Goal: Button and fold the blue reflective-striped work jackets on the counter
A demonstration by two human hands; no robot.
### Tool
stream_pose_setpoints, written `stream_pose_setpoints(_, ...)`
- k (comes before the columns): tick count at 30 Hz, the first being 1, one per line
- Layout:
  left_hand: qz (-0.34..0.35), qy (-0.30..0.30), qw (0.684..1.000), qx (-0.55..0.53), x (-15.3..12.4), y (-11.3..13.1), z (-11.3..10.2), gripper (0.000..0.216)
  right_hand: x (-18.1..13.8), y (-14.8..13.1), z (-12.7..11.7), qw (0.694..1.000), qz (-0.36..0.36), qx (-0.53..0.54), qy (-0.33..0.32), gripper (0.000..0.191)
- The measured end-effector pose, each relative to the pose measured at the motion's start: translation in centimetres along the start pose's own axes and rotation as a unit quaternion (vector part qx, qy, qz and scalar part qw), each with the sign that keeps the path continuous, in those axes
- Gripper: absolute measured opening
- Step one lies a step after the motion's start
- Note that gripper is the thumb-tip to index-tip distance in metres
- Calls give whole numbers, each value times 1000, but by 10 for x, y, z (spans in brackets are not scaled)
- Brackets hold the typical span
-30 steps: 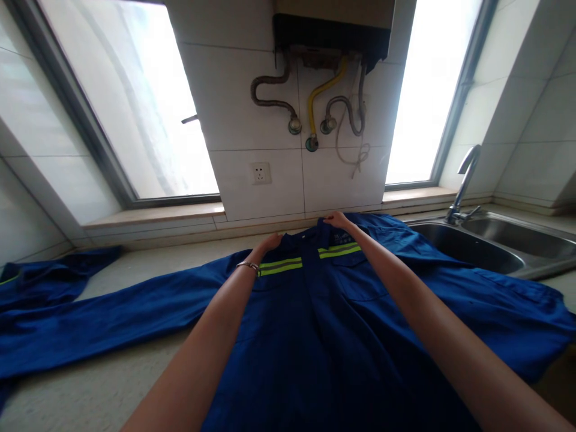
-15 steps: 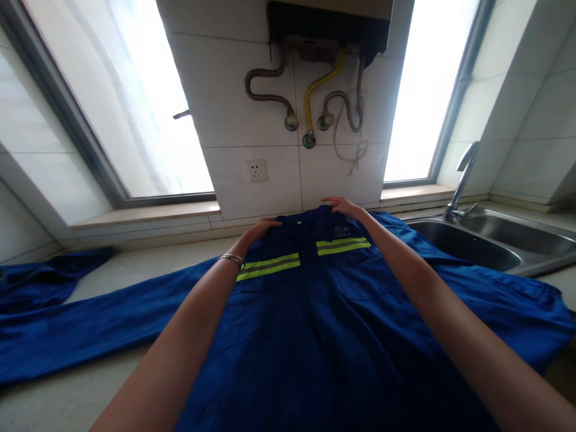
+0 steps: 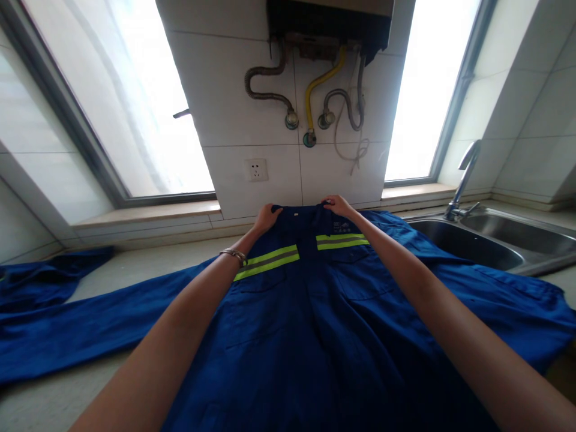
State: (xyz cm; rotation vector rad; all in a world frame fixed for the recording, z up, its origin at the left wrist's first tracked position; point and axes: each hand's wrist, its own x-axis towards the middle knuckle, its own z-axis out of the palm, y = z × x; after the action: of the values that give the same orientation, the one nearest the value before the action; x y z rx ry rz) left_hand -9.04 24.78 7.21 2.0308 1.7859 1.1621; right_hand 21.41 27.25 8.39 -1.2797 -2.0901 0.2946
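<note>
A dark blue work jacket [image 3: 288, 324] lies spread out, front side up, with yellow-green and grey reflective bands across its chest. Its collar points toward the wall, and a small white label shows inside the neck. At the collar's left side, my left hand [image 3: 266, 218] pinches the cloth. My right hand [image 3: 338, 206] grips the collar's right side with thumb and fingers closed. One sleeve [image 3: 112, 318] stretches out to the left, while the right side of the garment reaches below the sink. The jacket's lower end runs out of view.
Under the jacket is a pale countertop [image 3: 139, 259]. A steel sink [image 3: 535, 240] with a faucet [image 3: 465, 174] sits at the right. On the tiled wall are a socket [image 3: 256, 170] and a water heater [image 3: 328, 27] with hoses, between two windows.
Both hands have closed on the collar, where their fingers were straighter before. The collar has risen slightly, and my left hand has moved up a little.
</note>
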Motion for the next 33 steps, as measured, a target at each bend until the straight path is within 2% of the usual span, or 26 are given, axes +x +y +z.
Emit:
stream_pose_setpoints(3, -1, 82, 986, 144, -13, 13, 15, 52, -7, -18, 20, 985, 83, -148, 27, 48)
stream_pose_setpoints(5, 9, 86, 966, 245, -29, 18, 27, 56, -17, -32, 39, 966, 132, -222, 3, 56)
stream_pose_setpoints(6, 21, 61, 957, 284, -38, 18, 34, 58, -24, -39, 49, 958, 146, -245, -19, 61)
stream_pose_setpoints(9, 37, -62, 929, 363, -70, 10, 49, 67, -54, -55, 78, 946, 147, -265, -111, 79)
stream_pose_setpoints(13, 7, -194, 909, 368, -113, -16, 63, 81, -103, -60, 108, 935, 151, -215, -237, 94)
stream_pose_setpoints(16, -17, -232, 914, 333, -131, -34, 69, 82, -126, -56, 122, 940, 148, -189, -240, 94)
stream_pose_setpoints(21, -18, -208, 931, 299, -129, -48, 72, 82, -127, -46, 136, 958, 136, -185, -173, 93)
stream_pose_setpoints(33, -17, -239, 925, 297, -99, -57, 74, 78, -99, -36, 152, 959, 150, -190, -150, 91)
